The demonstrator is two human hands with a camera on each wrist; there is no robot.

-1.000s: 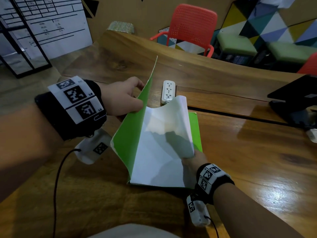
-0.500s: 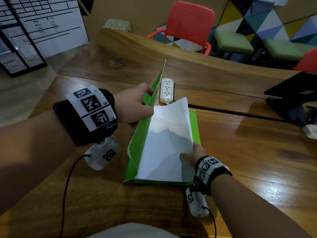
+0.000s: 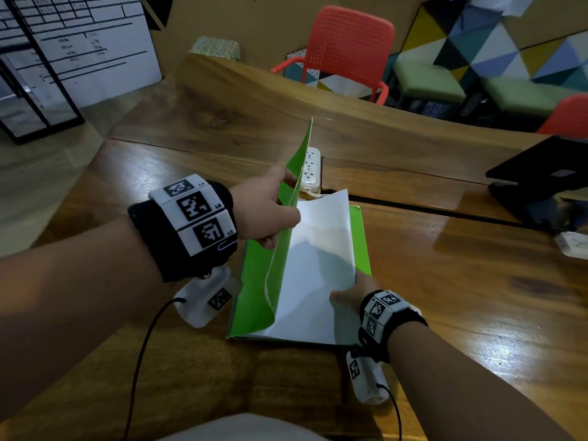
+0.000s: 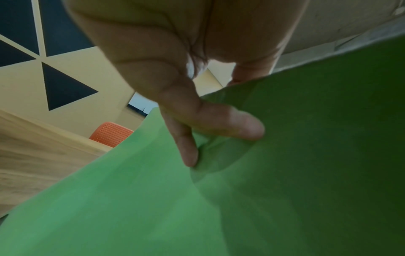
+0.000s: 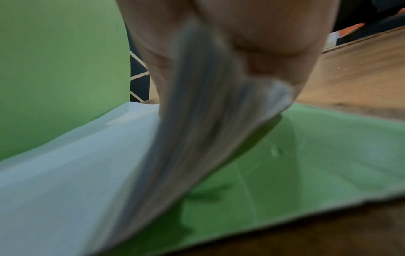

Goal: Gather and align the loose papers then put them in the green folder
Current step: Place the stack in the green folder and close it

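- Head view, nearest: the right hand (image 3: 351, 296) grips the right edge of the stack of papers (image 3: 313, 275), near its bottom corner. The right wrist view shows the sheets bunched between thumb and fingers, the edge lifted off the back cover, probably so the stack can slide toward the spine.
- The papers lie inside the green folder (image 3: 254, 300), on its lower leaf, which rests flat on the wooden table (image 3: 461, 297); a green strip shows along their right side.
- The left hand (image 3: 265, 211) pinches the front cover (image 3: 288, 218) and holds it upright, keeping the folder open for the stack. The left wrist view confirms thumb and fingers closed on the green card.
- Farther off: a white power strip (image 3: 311, 168) just behind the cover; a red chair (image 3: 346, 52) beyond the table.
- Against one second ago: the curled top of the papers is flatter, and the cover is steeper. Whether the sheets are fully squared is blurred at the wrist.
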